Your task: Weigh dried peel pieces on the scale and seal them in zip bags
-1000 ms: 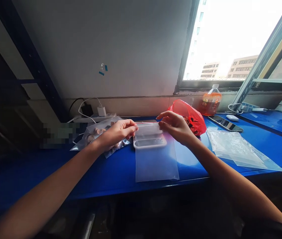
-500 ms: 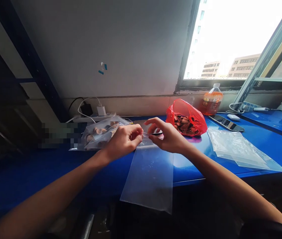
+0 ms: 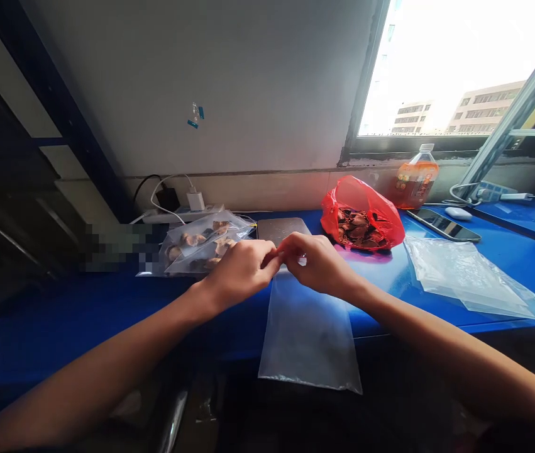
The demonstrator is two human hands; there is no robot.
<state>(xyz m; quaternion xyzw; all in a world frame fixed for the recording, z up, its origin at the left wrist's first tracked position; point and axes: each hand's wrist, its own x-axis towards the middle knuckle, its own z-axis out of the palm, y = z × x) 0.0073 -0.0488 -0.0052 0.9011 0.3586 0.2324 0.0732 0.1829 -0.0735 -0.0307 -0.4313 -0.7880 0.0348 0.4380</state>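
Note:
My left hand and my right hand meet at the fingertips, both pinching the top edge of a clear plastic bag. The bag hangs flat with nothing visible in it, its lower end over the table's front edge. Behind my hands lies a flat grey metal plate, partly hidden by them. Left of it, close to my left hand, rest filled clear bags with brown dried pieces inside. To the right stands an open red plastic bag holding dark reddish-brown dried slices.
A stack of clear bags lies on the blue table at right. Behind it are a phone, a white case and an orange drink bottle. A power strip with a charger sits by the wall.
My fingertips have come together at the bag's top edge; half a second ago they were slightly apart, with my right fingers more spread. The view has shifted a little.

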